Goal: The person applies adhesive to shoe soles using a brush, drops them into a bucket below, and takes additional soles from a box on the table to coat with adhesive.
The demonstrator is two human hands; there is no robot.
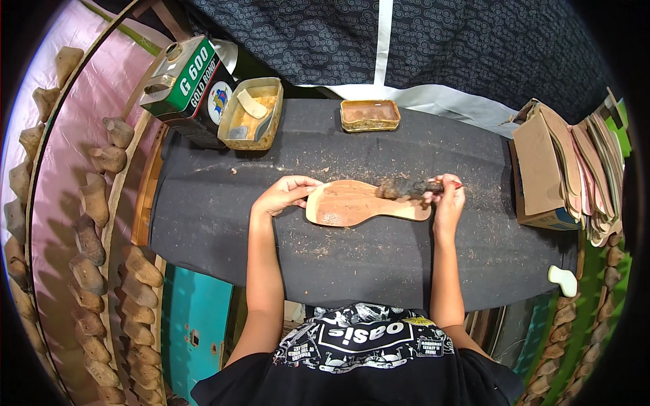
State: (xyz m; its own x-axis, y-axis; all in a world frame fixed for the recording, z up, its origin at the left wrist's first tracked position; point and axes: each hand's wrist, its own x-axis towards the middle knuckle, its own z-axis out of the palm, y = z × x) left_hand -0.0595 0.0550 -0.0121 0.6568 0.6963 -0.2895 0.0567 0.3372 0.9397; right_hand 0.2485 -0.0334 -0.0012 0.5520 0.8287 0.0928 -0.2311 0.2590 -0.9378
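Observation:
A tan shoe sole [345, 205] lies crosswise on the dark cloth-covered table, its broad end to the left and its narrow end to the right. Part of its surface looks wet and shiny. My left hand [284, 195] pinches the broad end between thumb and fingers. In my right hand [448, 201] is a dark, worn brush [401, 188], gripped by its handle, with the bristle end over the waist of the sole. Motion smears the brush a little, so I cannot tell whether its bristles touch the sole.
Near the far edge stands a shallow tin [370, 126] of brownish stuff. At far left are an open tub [249, 144] holding small pieces and a large metal can [177, 91]. A cardboard box [535, 166] with stacked sole shapes stands right. Wooden shoe lasts [88, 237] line racks.

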